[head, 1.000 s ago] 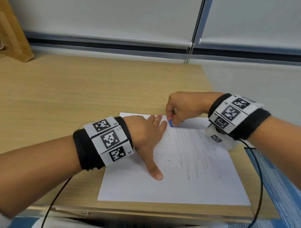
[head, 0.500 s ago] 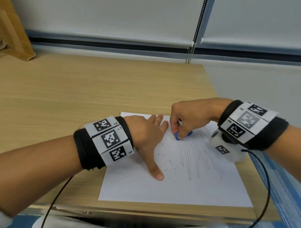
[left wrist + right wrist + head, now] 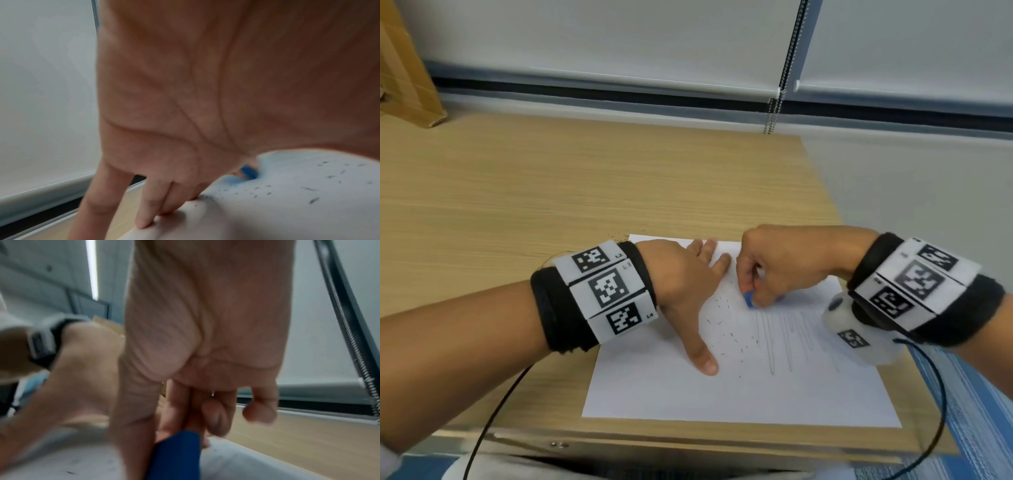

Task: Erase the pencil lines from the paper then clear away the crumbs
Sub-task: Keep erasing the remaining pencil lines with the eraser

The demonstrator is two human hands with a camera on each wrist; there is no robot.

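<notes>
A white sheet of paper is lying on the wooden desk, at the desk's near right corner. The left hand is pressing flat on the paper's far left part, its grip wide, fingers straight and spread, thumb pointing toward the paper's near edge. Just beside those fingers, the right hand is holding a blue eraser down on the paper, its grip narrow, thumb and forefingers pinching the eraser while the other fingers are curling in; the right wrist view is showing the same pinch. Grey pencil lines are running from the eraser toward the paper's near edge. Dark eraser crumbs are lying scattered on the paper between the left thumb and the lines.
</notes>
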